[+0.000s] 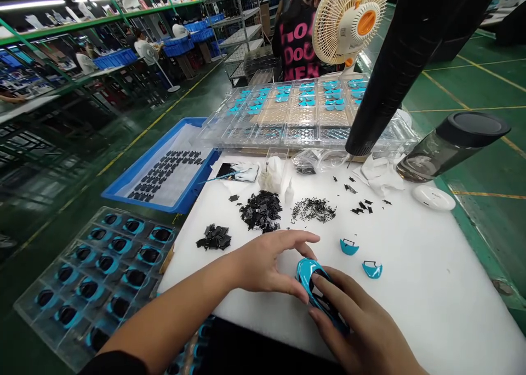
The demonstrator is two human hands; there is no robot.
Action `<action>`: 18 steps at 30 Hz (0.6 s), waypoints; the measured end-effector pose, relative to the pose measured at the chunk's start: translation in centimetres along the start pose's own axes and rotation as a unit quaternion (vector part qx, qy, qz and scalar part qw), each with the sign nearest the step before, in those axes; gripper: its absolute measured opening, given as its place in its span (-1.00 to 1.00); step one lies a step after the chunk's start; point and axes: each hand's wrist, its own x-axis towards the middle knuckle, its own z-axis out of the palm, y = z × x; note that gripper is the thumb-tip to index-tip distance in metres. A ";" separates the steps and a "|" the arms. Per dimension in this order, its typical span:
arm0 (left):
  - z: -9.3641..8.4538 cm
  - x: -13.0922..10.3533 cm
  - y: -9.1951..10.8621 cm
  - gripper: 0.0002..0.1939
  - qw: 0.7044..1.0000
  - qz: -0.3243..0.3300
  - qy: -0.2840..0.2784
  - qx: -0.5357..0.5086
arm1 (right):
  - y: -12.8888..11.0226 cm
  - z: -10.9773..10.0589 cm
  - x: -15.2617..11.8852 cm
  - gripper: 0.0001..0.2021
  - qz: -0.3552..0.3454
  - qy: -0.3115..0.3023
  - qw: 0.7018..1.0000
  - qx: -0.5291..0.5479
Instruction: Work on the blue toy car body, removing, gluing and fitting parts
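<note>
A glossy teal toy-car shell with black windows [309, 273] lies low on the white foam pad [411, 287], held between both hands. My left hand [267, 265] pinches its front end with thumb and fingers. My right hand [361, 325] covers its rear half, fingers pressed on top. Just beyond lie two small teal parts [349, 247] [372, 269]. Farther back on the pad are piles of small black pieces [261, 210] [213, 237] and a scatter of tiny black pins [313, 209].
A clear tray of teal shells [102, 279] sits at left, a blue tray of black parts [164, 172] behind it. Clear trays with teal parts [299, 112], a fan [349, 18], a dark bottle [452, 145], a black duct [394, 62] and a person in a black shirt [296, 40] stand beyond.
</note>
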 end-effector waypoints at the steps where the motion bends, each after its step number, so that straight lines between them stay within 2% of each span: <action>1: 0.0 0.0 0.0 -0.21 1.000 -0.004 0.002 -0.001 | 0.1 0.1 -0.1 -0.53 0.000 0.000 1.000 0.001; 7: 0.1 0.0 0.8 -0.19 0.999 -0.049 0.013 0.001 | 0.6 0.5 -0.5 -0.47 0.026 0.013 0.998 0.057; 10: 0.0 0.2 1.7 -0.19 0.994 -0.112 0.008 0.016 | 0.0 0.4 -0.2 -0.59 0.094 0.029 0.983 0.155; 12: 0.0 0.4 2.6 -0.19 0.984 -0.176 -0.003 0.018 | -0.5 0.2 0.2 -0.70 0.180 0.030 0.950 0.253; 14: 0.0 0.6 3.5 -0.20 0.971 -0.240 -0.009 0.017 | -1.0 -0.1 0.5 -0.74 0.251 0.011 0.903 0.349; 18: -0.1 1.2 4.8 -0.25 0.954 -0.299 -0.006 0.031 | -1.2 -0.6 1.0 -0.70 0.302 -0.042 0.831 0.464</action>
